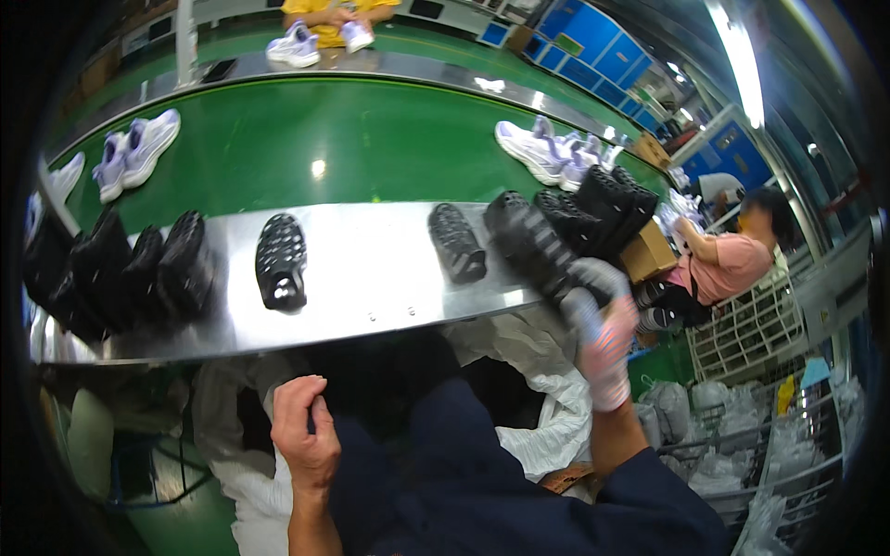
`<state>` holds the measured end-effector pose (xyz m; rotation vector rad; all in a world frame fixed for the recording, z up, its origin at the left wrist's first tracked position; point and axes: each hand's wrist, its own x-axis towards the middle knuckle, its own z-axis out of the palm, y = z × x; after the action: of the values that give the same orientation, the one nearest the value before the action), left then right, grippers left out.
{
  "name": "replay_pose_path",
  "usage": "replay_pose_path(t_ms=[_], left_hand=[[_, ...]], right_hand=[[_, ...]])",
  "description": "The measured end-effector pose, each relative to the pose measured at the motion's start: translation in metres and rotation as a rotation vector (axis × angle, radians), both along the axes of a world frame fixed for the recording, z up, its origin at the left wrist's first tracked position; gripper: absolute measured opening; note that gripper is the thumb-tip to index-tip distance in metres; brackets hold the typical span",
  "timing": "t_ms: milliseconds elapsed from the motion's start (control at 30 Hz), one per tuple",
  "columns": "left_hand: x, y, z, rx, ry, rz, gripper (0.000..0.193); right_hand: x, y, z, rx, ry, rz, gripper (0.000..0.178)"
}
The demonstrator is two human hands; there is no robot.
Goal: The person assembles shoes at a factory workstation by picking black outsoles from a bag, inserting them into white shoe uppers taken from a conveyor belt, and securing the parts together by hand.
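Observation:
My right hand [604,343], in a pale striped glove, grips the near end of a black ridged, shoe-shaped piece [528,236] at the right of the metal shelf; motion blurs both. Just left of it lies a similar black piece [456,243]. Farther left, a black perforated shoe-shaped piece [281,262] rests alone on the metal. My bare left hand [306,431] hovers below the shelf's front edge, fingers loosely bent and thumb apart, with nothing visible in it.
Several black pieces [185,264] stand at the shelf's left end, more [607,199] at its right. White-lilac sneakers [148,148] sit on the green belt [371,139]. White bags [547,417] hang below the shelf [371,278]. One person [732,264] sits right; another [338,18] works opposite.

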<state>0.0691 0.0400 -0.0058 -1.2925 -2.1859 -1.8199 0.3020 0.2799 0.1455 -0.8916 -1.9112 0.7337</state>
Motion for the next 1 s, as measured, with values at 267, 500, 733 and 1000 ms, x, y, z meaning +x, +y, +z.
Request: replay_pose_path(t_ms=[267,500,733,1000], left_hand=[[0.001,0.071,-0.012,-0.19,0.45,-0.005,0.047],[-0.012,0.075,-0.035,-0.395,0.598,-0.032,0.063],[-0.011,0.071,-0.018,-0.41,0.521,-0.128,0.058],[-0.015,0.016,-0.038,-0.019,0.337,0.021,0.026]], right_hand=[[0.115,0.231,0.055,0.439,-0.29,-0.69,0.06],[0.077,0.296,0.05,0.231,-0.794,-0.858,0.075],[0.062,0.26,0.045,0.375,-0.821,-0.934,0.08],[-0.008,0.078,-0.018,0.732,-0.295,0.0,0.03]])
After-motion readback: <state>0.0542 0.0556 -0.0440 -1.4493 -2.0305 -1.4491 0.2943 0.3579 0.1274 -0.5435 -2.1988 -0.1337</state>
